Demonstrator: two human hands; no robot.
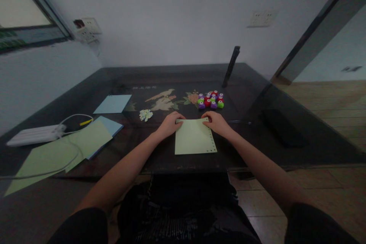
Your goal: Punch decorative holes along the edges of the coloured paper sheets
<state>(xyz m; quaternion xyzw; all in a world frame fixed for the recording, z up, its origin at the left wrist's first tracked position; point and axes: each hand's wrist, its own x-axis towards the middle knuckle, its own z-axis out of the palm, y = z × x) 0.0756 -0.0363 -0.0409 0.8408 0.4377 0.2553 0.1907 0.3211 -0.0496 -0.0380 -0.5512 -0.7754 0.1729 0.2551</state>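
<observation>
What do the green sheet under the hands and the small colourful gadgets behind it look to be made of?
Green sheet: matte paper, thin and flat, with small holes punched along its right edge. Colourful gadgets: probably glossy moulded plastic, judging by their bright, rounded shapes; too small to be sure.

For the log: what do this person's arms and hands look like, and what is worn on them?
Both forearms are bare from above the elbow down. The left hand and right hand are bare too: no gloves, and no watch, ring or bracelet shows at this dim resolution. Short dark, apparently black sleeves cover the upper arms at the bottom corners of the view. No markings are visible on them.
</observation>
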